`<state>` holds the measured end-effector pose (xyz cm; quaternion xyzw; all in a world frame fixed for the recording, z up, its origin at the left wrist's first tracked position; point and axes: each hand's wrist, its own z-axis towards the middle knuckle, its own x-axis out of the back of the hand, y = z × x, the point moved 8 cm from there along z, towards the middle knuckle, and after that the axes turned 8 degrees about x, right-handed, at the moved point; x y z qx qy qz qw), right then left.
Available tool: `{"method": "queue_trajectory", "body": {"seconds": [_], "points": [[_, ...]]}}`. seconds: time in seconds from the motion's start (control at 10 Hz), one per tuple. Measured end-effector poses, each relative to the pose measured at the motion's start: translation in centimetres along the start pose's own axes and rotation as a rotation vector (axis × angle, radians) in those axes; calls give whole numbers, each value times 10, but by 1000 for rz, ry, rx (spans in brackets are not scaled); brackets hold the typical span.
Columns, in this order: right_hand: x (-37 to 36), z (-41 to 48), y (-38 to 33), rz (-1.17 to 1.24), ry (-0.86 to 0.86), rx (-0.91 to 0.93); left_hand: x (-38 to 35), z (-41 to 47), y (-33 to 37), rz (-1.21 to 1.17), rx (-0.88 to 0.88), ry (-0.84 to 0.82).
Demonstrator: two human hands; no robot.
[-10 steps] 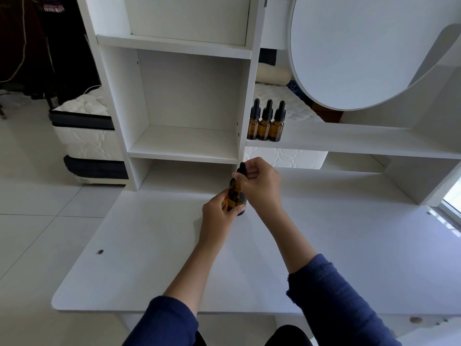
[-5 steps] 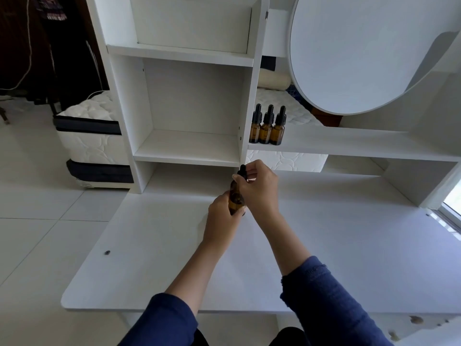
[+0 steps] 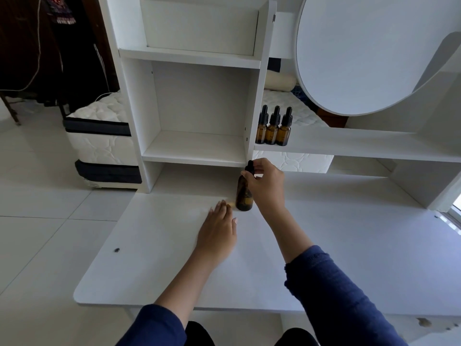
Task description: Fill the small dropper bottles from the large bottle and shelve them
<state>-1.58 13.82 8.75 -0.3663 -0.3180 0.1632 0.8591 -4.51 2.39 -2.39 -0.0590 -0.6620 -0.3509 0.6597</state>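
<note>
An amber dropper bottle with a black dropper cap stands upright on the white desk, near its back edge. My right hand is closed around the bottle's neck and cap from the right. My left hand lies flat on the desk just left of the bottle, fingers apart, holding nothing. Three small amber dropper bottles with black caps stand in a row at the left end of the long white shelf. No large bottle other than the held one is visible.
A white cubby unit with open compartments rises behind the desk. A large round white panel hangs at the upper right. A mattress lies on the tiled floor to the left.
My left hand let go of the bottle and dropped flat onto the desk. The bottle now stands on the desk with only my right hand on its top.
</note>
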Motion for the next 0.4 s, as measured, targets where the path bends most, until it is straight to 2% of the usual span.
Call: {"method": "queue_trajectory", "body": {"seconds": [0.3,0.4], "points": [[2,-6,3,-28,-24,72,2,-2,-1,-46,21,-9],[13,-23,19,-96,-39,9,1,-3,0,-39,23,-58]]}}
